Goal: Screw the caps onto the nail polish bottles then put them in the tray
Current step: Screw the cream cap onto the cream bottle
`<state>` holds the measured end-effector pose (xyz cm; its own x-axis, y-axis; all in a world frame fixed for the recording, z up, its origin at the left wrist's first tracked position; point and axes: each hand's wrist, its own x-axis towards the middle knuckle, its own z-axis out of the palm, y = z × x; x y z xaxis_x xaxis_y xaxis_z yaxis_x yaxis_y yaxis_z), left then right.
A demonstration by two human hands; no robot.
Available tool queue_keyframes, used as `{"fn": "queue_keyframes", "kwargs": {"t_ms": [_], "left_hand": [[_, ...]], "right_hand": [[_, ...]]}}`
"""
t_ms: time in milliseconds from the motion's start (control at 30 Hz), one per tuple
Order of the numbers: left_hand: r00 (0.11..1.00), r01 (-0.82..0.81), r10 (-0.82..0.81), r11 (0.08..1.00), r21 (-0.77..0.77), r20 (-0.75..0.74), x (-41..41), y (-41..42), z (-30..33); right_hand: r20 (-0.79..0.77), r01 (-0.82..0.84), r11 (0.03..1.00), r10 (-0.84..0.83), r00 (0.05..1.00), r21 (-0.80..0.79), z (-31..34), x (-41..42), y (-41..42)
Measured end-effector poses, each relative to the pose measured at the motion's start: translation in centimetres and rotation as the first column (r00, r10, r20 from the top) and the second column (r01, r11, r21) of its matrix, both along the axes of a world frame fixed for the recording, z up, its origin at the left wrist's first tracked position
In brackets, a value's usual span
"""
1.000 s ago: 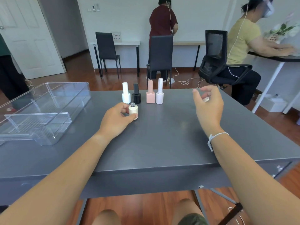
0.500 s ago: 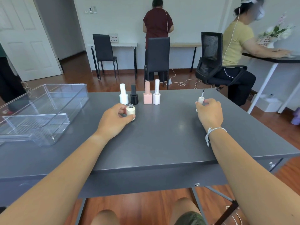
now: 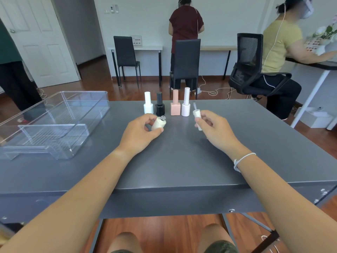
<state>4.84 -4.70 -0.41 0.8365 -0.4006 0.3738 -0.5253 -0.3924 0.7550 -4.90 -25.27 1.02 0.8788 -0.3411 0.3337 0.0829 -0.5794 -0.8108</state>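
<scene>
My left hand (image 3: 140, 133) grips a cream nail polish bottle (image 3: 158, 123) with no cap on, its clear neck tilted toward the right. My right hand (image 3: 215, 131) holds the matching cream cap (image 3: 197, 115) with its brush pointing up, a short gap to the right of the bottle. Behind them stand capped bottles in a row: a white one (image 3: 148, 105), a black one (image 3: 160, 106), a pink square one (image 3: 175, 105) and a pale one (image 3: 186, 106). A clear plastic tray (image 3: 60, 114) sits at the table's left.
The grey table (image 3: 173, 161) ends close behind the row of bottles. Beyond it stand black chairs (image 3: 185, 61) and an office chair (image 3: 249, 64) with a seated person. Another person stands at a far desk, and a third stands at the left edge.
My right hand picked the cap up from the table's right side and carried it left toward the bottle. My left hand tilted the open bottle to the right.
</scene>
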Motion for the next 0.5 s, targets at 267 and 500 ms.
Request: {"fn": "queue_keyframes", "kwargs": {"t_ms": [267,500], "left_hand": [[0.997,0.042,-0.042,0.999,0.013,0.059,-0.01,0.01,0.05],[0.994,0.064,-0.065,0.998,0.012,0.091,0.01,-0.06,0.03]], "right_hand": [[0.089,-0.132,0.989,0.137,0.987,-0.066,0.23,-0.33,0.68],[0.108,-0.128,0.985,0.140,0.984,-0.114,0.18,-0.28,0.71]]}}
